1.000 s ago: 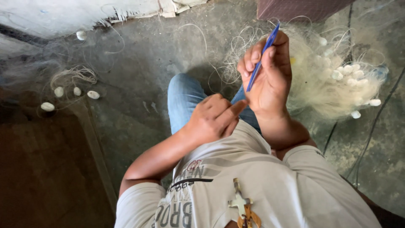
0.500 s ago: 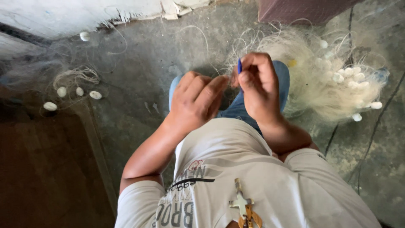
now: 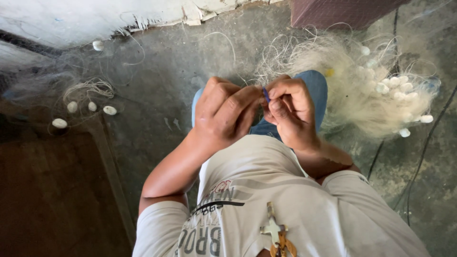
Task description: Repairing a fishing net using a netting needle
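Observation:
My right hand (image 3: 289,110) is closed around a thin blue netting needle (image 3: 265,93), of which only a short tip shows between my fingers. My left hand (image 3: 224,110) is pressed up against it, fingers pinched together where the two hands meet; the fine pale line they pinch is barely visible. Both hands hover over my knees in blue jeans (image 3: 314,85). A heap of whitish fishing net (image 3: 352,81) with small white floats lies just beyond my right hand.
More net strands and white oval floats (image 3: 90,107) lie on the grey concrete floor at the left. A dark brown board (image 3: 52,190) fills the lower left. A dark cable (image 3: 419,162) runs down the right side. A maroon box edge (image 3: 342,12) sits at the top.
My right hand has come down from a raised position, and the long blue needle that stood up is now mostly hidden in my fist. My left hand rose to meet it.

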